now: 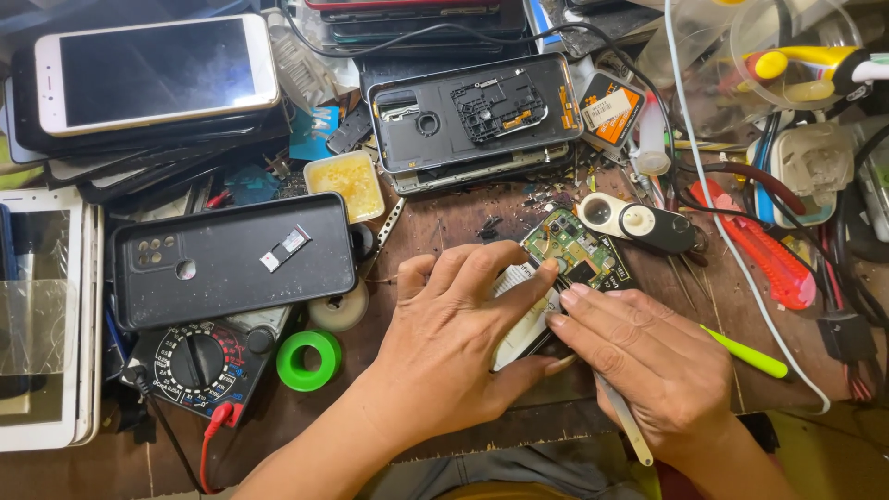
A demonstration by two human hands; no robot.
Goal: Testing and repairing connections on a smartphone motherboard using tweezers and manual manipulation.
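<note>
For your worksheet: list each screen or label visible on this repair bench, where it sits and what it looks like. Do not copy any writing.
White phone: top left on a stack, dark rectangular screen.
White tablet: left edge, screen under clear film.
Orange-and-black label: top centre, beside the open phone shell.
White label: under the left hand.

Pretty evenly lit, soft light from above, nothing really dim. Colours look punchy. The white phone (156,72) at the upper left shows a flat grey sheen on its screen, and the clear plastic tub (787,56) at the upper right catches some glare too. Shadows are short and soft, mostly tucked under the left hand (454,324) and right hand (648,356). Centre is sharp, the corners go a bit soft and stretched
</note>
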